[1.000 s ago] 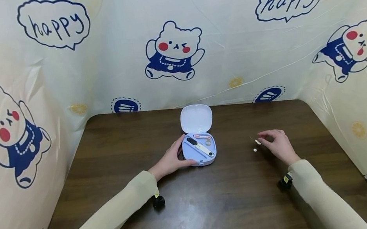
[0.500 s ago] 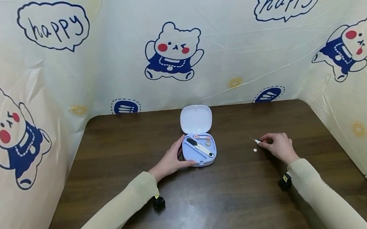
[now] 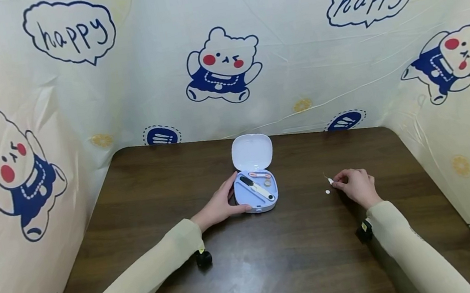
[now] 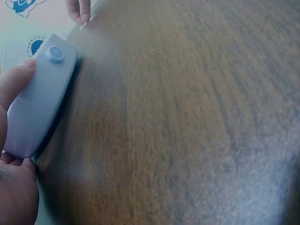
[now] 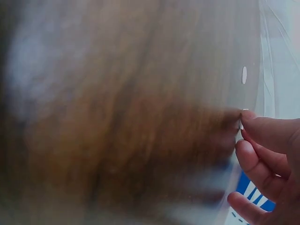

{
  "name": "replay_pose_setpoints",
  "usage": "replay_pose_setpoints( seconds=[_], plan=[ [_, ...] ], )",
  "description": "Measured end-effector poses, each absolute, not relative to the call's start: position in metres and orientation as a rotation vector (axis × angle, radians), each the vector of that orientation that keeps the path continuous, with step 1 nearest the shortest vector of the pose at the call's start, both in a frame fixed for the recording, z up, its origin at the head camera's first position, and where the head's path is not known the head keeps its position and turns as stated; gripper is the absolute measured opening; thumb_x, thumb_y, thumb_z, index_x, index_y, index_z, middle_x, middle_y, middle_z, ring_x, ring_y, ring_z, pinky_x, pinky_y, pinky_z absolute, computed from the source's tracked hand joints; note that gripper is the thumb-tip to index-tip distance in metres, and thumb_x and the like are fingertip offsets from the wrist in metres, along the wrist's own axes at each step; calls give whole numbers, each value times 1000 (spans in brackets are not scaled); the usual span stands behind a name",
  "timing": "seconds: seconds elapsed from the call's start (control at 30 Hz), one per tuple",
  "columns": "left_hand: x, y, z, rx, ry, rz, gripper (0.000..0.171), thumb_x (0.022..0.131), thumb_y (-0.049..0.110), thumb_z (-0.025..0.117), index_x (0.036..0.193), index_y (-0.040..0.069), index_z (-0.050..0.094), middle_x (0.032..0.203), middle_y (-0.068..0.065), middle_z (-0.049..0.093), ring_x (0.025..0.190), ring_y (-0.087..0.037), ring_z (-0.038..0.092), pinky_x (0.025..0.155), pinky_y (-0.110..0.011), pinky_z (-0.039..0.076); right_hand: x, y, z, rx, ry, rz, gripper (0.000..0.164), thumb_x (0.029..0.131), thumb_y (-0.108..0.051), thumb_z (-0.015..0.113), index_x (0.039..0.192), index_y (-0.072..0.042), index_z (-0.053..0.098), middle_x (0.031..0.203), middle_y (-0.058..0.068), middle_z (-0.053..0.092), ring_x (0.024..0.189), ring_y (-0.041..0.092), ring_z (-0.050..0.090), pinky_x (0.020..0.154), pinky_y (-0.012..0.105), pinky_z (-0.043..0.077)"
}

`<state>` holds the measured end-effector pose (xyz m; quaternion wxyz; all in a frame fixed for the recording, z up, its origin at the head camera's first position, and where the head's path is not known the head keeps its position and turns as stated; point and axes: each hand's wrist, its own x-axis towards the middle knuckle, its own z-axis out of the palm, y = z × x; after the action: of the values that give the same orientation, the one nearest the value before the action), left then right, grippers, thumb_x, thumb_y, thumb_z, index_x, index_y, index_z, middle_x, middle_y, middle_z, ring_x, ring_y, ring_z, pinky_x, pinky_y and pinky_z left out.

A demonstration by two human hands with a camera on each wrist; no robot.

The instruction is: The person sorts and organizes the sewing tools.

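Note:
A pale blue sewing-kit-like box (image 3: 257, 203) lies with its white lid (image 3: 251, 152) raised behind it. My left hand (image 3: 221, 205) grips its left side, thumb on the front face near the round catch (image 4: 55, 54). Inside the box are a slim black-and-white tool (image 3: 257, 188), a small orange-and-white piece (image 3: 260, 175) and a small round item (image 3: 267, 182). To the right, my right hand (image 3: 356, 187) pinches a small white piece (image 3: 330, 181) between thumb and forefinger, with a fine wire-like line rising from it. Just below it lies a small white disc (image 3: 327, 192) on the table.
The dark wooden table (image 3: 245, 276) carries the box and the disc. A white printed cloth (image 3: 143, 79) hangs along the table's back and sides. Each wrist wears a small black camera, like the left one (image 3: 203, 258).
My right hand has dipped slightly towards the table and stays pinched on the small white piece. The left hand and the box have not visibly moved.

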<state>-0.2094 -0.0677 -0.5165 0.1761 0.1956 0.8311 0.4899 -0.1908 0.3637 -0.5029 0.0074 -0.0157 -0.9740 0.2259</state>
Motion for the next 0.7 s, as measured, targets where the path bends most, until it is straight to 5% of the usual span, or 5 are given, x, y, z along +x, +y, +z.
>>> replay_pose_setpoints(
  seconds=[0.47, 0.7],
  plan=[
    [-208, -68, -516, 542, 2342, 1398, 111, 88, 36, 86, 168, 15, 12, 172, -13, 17, 158, -29, 21, 126, -44, 26, -193, 361, -500, -85, -3026, 806, 17, 97, -26, 75, 94, -9, 73, 100, 14, 74, 113, 45, 56, 97, 71, 29],
    [-208, -68, -515, 535, 2346, 1393, 112, 88, 37, 86, 169, 15, 12, 173, -13, 17, 158, -29, 21, 126, -44, 26, -193, 363, -500, -48, -2971, 865, 14, 98, -23, 75, 93, -9, 72, 92, 11, 75, 98, 38, 64, 96, 67, 30]
  ],
)
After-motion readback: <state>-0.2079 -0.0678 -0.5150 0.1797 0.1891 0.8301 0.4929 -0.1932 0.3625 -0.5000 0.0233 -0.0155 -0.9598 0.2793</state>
